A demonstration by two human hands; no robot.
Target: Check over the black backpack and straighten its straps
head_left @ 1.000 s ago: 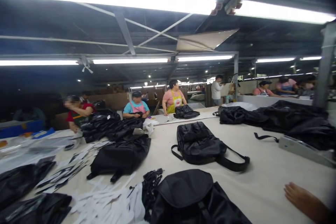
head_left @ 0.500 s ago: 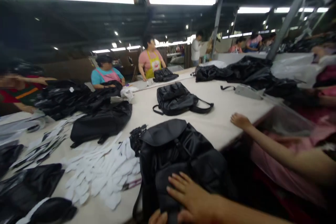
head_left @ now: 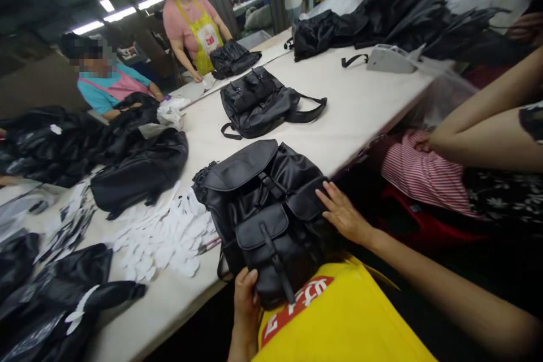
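Observation:
A black backpack (head_left: pixel 263 203) with a flap top and a front pocket lies at the near edge of the cream table (head_left: pixel 373 96), partly over my yellow apron (head_left: pixel 339 322). My left hand (head_left: pixel 246 297) grips its bottom edge, thumb on top. My right hand (head_left: pixel 341 214) rests flat on the bag's right side with the fingers stretched out.
Another black backpack (head_left: pixel 258 102) lies farther back, a third (head_left: pixel 136 172) to the left. White paper cutouts (head_left: pixel 163 235) are scattered beside my bag. Black bags in plastic (head_left: pixel 42 294) sit at the near left. A person's arms (head_left: pixel 487 124) reach in at the right; workers stand behind.
The view has tipped down toward the table edge. The backpack has been drawn closer to me; my left hand now grips its bottom and my right hand has shifted to its right side.

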